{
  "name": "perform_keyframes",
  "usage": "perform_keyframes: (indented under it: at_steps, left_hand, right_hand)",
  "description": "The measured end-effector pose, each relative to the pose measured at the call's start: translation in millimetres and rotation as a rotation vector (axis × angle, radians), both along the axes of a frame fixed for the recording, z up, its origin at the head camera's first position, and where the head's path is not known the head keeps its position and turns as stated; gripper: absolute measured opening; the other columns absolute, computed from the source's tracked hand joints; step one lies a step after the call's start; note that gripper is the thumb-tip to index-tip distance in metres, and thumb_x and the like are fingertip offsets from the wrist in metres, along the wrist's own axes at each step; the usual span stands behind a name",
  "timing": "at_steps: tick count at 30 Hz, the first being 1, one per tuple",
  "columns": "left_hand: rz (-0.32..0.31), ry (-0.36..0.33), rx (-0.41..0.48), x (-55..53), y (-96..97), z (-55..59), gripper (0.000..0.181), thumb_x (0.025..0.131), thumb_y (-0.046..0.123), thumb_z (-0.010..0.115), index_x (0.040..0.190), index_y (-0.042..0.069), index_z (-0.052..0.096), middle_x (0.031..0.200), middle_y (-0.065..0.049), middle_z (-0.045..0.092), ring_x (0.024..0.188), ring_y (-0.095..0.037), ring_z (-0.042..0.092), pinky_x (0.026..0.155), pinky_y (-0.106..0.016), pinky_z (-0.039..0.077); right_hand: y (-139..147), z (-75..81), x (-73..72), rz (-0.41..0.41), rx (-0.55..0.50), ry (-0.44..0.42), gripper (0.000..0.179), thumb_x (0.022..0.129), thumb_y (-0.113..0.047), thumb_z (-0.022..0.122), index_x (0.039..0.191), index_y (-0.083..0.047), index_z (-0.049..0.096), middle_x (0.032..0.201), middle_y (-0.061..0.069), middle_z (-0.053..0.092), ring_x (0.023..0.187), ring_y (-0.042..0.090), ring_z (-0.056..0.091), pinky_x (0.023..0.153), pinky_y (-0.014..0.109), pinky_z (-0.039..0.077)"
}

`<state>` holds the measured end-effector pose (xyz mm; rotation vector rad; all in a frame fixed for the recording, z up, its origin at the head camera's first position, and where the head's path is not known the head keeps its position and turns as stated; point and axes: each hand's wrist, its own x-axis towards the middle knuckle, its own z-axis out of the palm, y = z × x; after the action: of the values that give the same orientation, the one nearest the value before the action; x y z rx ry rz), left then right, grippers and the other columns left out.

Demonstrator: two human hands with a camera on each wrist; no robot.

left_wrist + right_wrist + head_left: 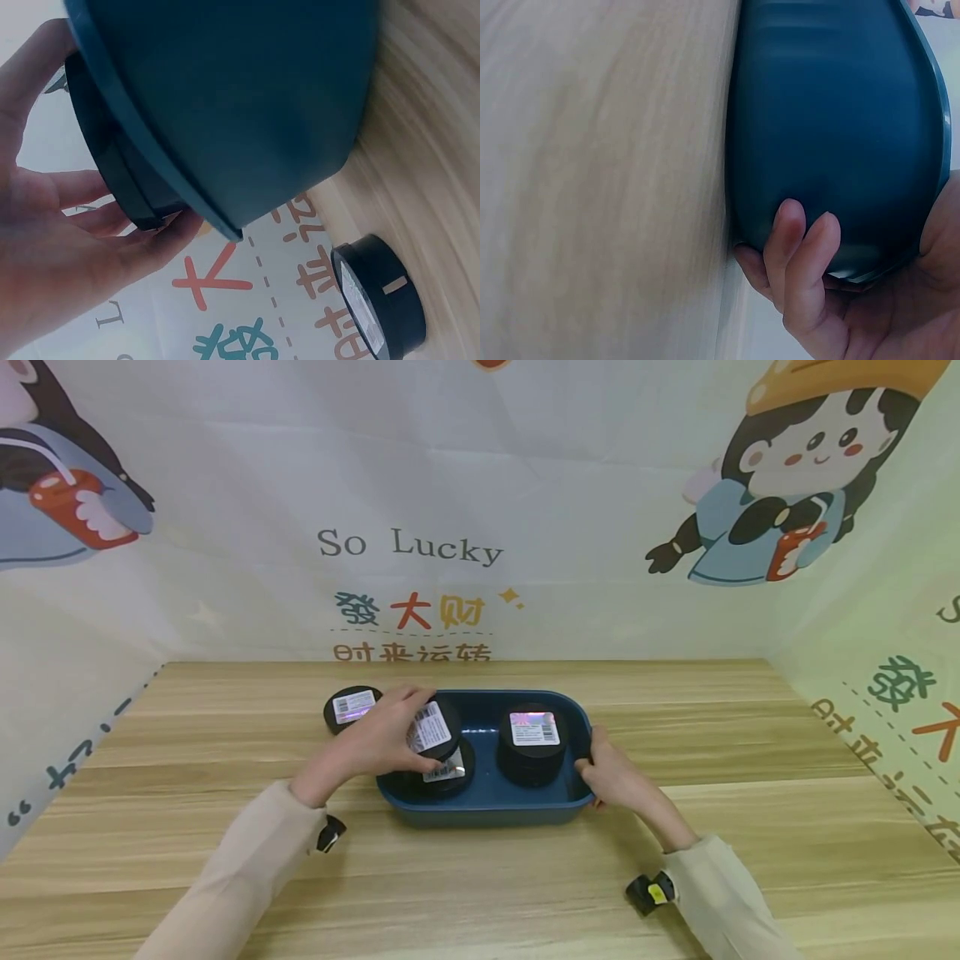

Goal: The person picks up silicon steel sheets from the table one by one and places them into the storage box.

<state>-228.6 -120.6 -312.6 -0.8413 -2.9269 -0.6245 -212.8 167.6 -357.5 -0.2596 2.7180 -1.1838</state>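
Observation:
A blue oblong plastic bin (491,817) stands on the table. My left hand (378,731) grips a round flat black container (437,727) with a white barcode label, tilted at the bin's left end. Under it, another black container (450,768) lies inside the bin. At the bin's right side sits a stack of black containers (534,743), the top one labelled. My right hand (615,777) holds the bin's right end, its fingers (810,255) curled against the outer wall. In the left wrist view, the gripped container (112,157) shows partly behind the bin's rim.
Outside the bin, to its back left, one more black container (352,708) lies on the wooden table (480,893). A printed cloth (570,527) hangs behind the table and along its sides. Dark wrist devices (651,893) sit at both cuffs.

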Motion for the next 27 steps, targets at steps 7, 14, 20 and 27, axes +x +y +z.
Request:
perform_keyframes:
  at_steps: [7,14,20,27]
  left_hand:
    - [-0.021,-0.054,-0.014,-0.6,2.8,-2.8,0.087,0.063,0.028,0.079,0.130,-0.007,0.037,0.124,-0.022,0.043,0.105,-0.030,0.044,0.089,-0.042,0.039]
    - [-0.041,-0.108,-0.043,-0.8,5.8,-5.4,0.087,0.063,0.029,0.079,0.129,-0.008,0.036,0.124,-0.022,0.043,0.102,-0.029,0.045,0.088,-0.041,0.040]
    - [-0.058,-0.141,-0.087,-1.5,7.8,-8.6,0.086,0.064,0.030,0.078,0.129,-0.009,0.037,0.123,-0.023,0.043,0.104,-0.029,0.045,0.089,-0.042,0.039]
    - [-0.069,-0.158,-0.124,-2.4,10.5,-10.8,0.087,0.063,0.031,0.079,0.128,-0.010,0.038,0.123,-0.024,0.043,0.104,-0.030,0.045,0.088,-0.042,0.039]
  right_hand:
    - [0,-1.0,-0.5,-0.008,-0.006,0.002,0.028,0.084,0.000,0.038,0.108,0.009,0.028,0.065,0.018,0.050,0.038,0.013,0.050,0.037,0.031,0.044]
    - [0,-1.5,-0.8,-0.012,-0.009,-0.002,0.029,0.084,0.000,0.038,0.109,0.009,0.027,0.064,0.018,0.051,0.037,0.013,0.049,0.037,0.031,0.044]
    - [-1,-1.4,-0.6,-0.014,-0.006,-0.006,0.029,0.084,0.000,0.038,0.109,0.009,0.027,0.065,0.019,0.051,0.038,0.014,0.050,0.037,0.030,0.044]
    - [0,-2.3,-1.0,-0.010,-0.006,-0.010,0.029,0.084,0.000,0.038,0.109,0.009,0.026,0.067,0.021,0.052,0.038,0.014,0.051,0.038,0.031,0.045]
